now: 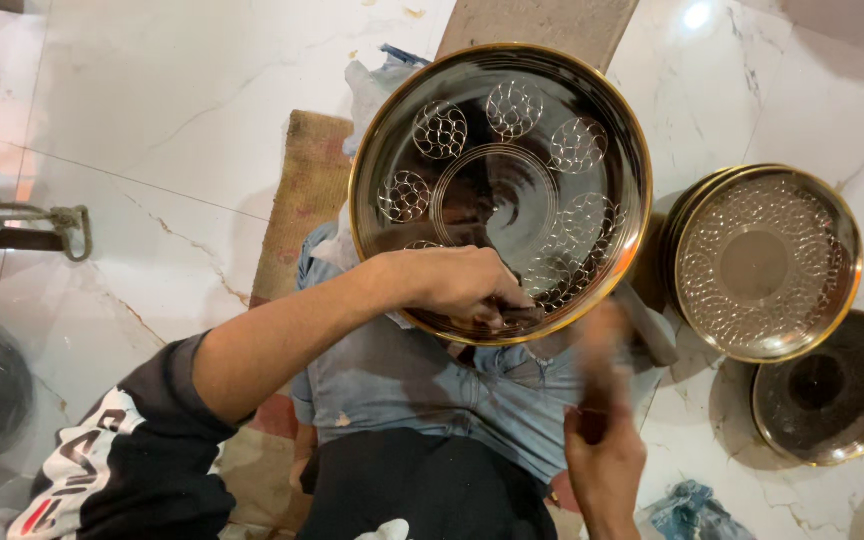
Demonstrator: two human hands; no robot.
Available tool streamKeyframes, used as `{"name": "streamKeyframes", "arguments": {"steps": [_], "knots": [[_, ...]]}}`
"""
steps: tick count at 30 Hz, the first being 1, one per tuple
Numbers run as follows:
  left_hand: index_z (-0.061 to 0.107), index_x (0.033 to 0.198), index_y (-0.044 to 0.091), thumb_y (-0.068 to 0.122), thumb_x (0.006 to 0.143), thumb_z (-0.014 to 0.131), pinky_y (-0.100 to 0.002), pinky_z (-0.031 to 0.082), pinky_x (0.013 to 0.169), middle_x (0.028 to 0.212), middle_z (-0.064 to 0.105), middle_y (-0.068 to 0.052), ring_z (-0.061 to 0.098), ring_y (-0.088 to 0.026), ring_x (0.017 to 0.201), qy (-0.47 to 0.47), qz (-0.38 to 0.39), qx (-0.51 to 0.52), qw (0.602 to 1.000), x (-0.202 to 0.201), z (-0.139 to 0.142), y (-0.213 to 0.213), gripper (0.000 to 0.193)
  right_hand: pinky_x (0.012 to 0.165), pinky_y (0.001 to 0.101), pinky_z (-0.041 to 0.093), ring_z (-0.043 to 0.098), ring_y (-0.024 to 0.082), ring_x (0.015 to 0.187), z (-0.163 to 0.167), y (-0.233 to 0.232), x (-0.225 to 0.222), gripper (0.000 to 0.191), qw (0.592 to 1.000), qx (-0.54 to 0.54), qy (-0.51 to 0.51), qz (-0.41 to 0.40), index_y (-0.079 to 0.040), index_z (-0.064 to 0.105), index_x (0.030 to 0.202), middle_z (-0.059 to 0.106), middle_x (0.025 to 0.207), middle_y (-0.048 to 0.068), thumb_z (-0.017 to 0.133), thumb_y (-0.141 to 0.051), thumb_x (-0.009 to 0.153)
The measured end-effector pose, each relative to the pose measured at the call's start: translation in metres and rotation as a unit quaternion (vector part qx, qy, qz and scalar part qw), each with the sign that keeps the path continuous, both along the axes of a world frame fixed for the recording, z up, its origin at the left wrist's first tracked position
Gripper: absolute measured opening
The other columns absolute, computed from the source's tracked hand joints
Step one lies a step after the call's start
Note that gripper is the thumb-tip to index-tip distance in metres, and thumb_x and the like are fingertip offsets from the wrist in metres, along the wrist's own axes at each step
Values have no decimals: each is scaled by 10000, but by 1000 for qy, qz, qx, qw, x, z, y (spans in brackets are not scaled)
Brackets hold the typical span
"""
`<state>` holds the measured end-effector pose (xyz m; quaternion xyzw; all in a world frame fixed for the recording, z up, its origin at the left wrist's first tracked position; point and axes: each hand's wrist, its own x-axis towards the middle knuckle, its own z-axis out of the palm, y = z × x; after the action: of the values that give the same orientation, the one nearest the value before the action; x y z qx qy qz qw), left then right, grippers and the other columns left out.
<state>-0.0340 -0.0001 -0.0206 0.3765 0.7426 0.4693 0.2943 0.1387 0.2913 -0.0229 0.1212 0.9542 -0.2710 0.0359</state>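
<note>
One large round brass-rimmed metal plate [500,190] with punched circle patterns, centre of scene, resting over a blue cloth on the lap. Left hand [457,283] clamped on its near rim; right hand [604,440], blurred, gripping a tool just near of it. Stack of similar patterned plates [767,262] to the right on the white marble floor [172,100].

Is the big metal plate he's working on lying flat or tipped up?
Tipped up. The plate leans toward the camera, its near rim steadied by the left hand.

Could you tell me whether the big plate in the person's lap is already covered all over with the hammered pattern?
No: the big plate shows only a ring of separate round clusters, with smooth metal between them.
</note>
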Motion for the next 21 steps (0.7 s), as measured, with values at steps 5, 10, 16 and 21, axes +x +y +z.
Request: {"name": "streamKeyframes", "arguments": {"steps": [5, 10, 16, 21], "knots": [[604, 1260, 2, 98, 891, 754, -419, 554, 869, 1088, 715, -188, 713, -354, 1004, 37, 398, 59, 915, 32, 15, -6, 410, 884, 421, 527, 661, 345, 1105, 20, 0, -24, 1029, 998, -49, -34, 34, -59, 282, 1635, 639, 1254, 293, 835, -181, 776], [585, 1225, -13, 87, 870, 773, -407, 553, 832, 1052, 712, -187, 708, -342, 958, 13, 614, -10, 789, 79, 17, 3, 414, 978, 359, 531, 638, 259, 1103, 60, -16, -80, 1021, 956, -236, 145, 95, -6, 123, 1620, 607, 1246, 191, 798, -263, 897], [553, 1261, -15, 82, 903, 729, -412, 552, 744, 1022, 667, -184, 704, -328, 852, 11, 623, -16, 782, 84, 0, 8, 410, 816, 463, 577, 741, 386, 979, 109, -40, -181, 944, 950, 16, 21, 311, -93, 350, 1580, 717, 1069, 226, 877, -240, 811], [536, 1236, -30, 56, 960, 703, -445, 527, 753, 1020, 635, -200, 660, -370, 870, 87, 606, -14, 790, 88, -1, 6, 334, 841, 450, 610, 743, 373, 1001, 126, -78, -221, 921, 921, -76, 82, 372, -83, 270, 1592, 689, 1196, 217, 830, -270, 885]]}}
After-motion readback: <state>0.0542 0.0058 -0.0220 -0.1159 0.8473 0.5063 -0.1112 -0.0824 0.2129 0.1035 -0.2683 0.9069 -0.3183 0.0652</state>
